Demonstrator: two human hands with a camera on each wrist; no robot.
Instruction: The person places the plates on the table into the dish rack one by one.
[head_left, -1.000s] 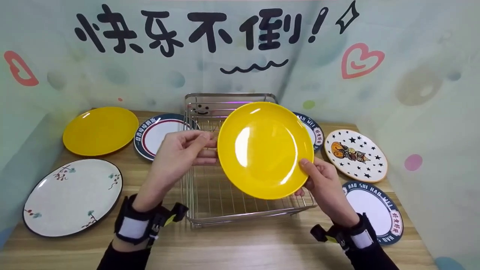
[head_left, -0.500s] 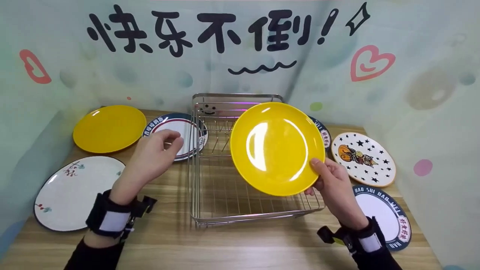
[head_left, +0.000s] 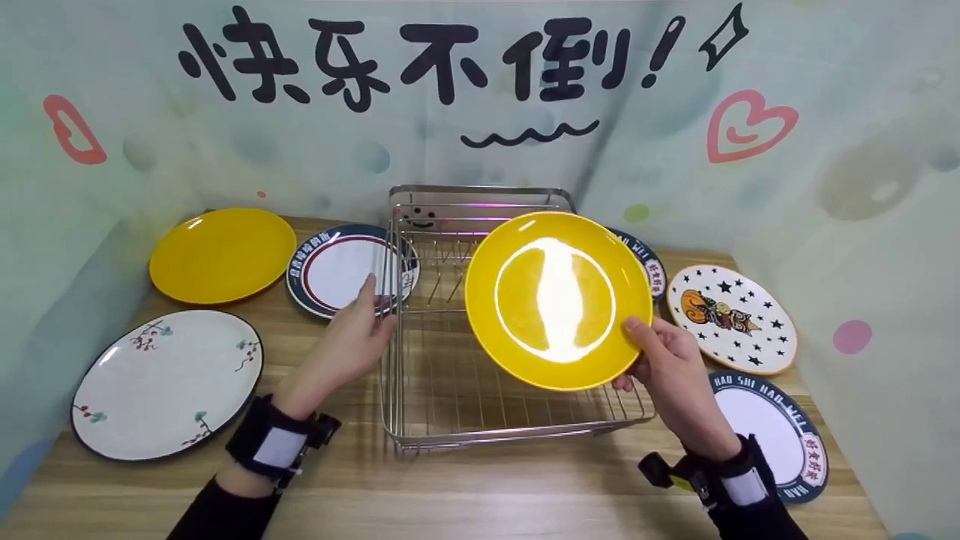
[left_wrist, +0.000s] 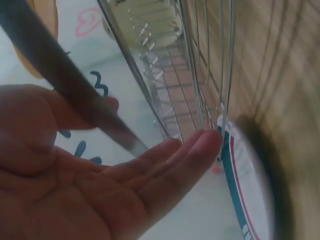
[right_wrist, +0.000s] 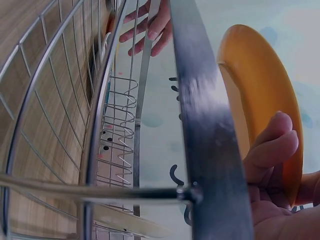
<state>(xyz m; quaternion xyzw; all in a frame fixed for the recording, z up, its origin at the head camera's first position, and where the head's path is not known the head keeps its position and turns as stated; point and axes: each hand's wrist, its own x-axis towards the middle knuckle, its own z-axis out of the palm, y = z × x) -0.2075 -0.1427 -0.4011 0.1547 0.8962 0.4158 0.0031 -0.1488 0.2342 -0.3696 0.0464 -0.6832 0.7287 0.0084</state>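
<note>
My right hand [head_left: 671, 375] pinches the lower right rim of a yellow plate [head_left: 517, 300], thumb on its face and fingers behind. The plate is held tilted above a metal wire dish rack [head_left: 480, 433], its glossy face catching the light. In the right wrist view the plate's underside [right_wrist: 265, 85] shows beside the gripping fingers. At the rack's left side is my left hand [head_left: 337, 352], its fingers extended. The left wrist view shows the rack's top rail [left_wrist: 80, 90] passing between thumb and fingers of that hand.
On the wooden table [head_left: 465, 495], another yellow plate [head_left: 223, 255], a blue-rimmed plate [head_left: 341, 274] and a floral oval plate [head_left: 169, 382] lie left. To the right are a star-patterned plate [head_left: 731, 319] and a blue-rimmed plate [head_left: 765, 435]. Another blue-rimmed plate [head_left: 651, 262] is partly hidden behind the yellow one.
My left hand let go of the yellow plate, drew back left, then came in to the rack's left side. The right hand keeps hold of the plate, whose tilt has shifted slightly.
</note>
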